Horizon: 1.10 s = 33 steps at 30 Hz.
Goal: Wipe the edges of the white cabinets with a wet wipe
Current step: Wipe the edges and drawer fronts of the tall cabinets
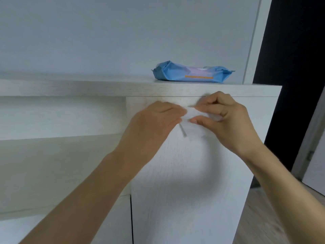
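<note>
At centre frame, a person's left hand (158, 117) and right hand (226, 118) pinch a thin white wet wipe (194, 120) between fingertips, apparently folding it for wiping, in front of the pale wood-grain white cabinet door (184, 182). The crinkled blue wipe packet (191, 73) rests on the cabinet top (105, 88), within easy reach.

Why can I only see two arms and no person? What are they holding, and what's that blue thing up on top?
The camera sits on the person's head and looks down, so you see only their arms. The left hand and the right hand hold a white wet wipe between them, in front of a white cabinet. The picture is blurry, so the wipe's shape is hard to make out. The blue thing is a pack of wipes lying on the cabinet's top.
</note>
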Each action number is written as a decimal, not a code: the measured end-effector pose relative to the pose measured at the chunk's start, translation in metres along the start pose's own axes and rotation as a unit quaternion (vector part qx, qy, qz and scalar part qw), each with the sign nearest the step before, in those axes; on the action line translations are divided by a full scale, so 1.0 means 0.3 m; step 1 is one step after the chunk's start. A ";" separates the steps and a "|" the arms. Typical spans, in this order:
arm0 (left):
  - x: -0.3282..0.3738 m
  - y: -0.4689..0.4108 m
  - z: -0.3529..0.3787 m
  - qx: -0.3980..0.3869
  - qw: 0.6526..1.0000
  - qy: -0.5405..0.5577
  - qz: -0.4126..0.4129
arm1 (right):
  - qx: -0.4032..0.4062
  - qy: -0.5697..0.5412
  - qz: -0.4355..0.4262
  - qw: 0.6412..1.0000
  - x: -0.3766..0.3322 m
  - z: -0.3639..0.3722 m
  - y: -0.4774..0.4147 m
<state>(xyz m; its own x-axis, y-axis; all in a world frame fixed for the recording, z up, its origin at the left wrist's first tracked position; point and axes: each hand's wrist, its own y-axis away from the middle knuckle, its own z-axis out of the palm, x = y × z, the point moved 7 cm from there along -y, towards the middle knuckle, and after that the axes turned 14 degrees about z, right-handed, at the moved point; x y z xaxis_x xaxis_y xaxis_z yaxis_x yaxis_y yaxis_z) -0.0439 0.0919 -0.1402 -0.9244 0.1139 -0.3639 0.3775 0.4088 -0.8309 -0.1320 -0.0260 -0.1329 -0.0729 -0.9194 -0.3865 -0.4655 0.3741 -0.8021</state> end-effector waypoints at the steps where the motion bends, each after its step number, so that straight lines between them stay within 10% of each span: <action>1: 0.005 0.010 -0.007 0.001 1.000 -0.014 0.014 | 0.023 0.022 -0.028 0.999 -0.021 0.013 0.017; 33: -0.007 0.063 -0.046 0.067 0.992 -0.091 0.058 | 0.036 -0.014 -0.056 0.998 -0.015 0.042 0.016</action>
<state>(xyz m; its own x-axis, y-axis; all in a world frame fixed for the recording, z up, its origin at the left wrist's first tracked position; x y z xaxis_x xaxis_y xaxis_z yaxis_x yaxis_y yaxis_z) -0.0355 0.1119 -0.1494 -0.8536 -0.0161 -0.5207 0.4967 0.2762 -0.8228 -0.1227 -0.0184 -0.1408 0.0010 -0.9526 -0.3044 -0.4049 0.2779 -0.8711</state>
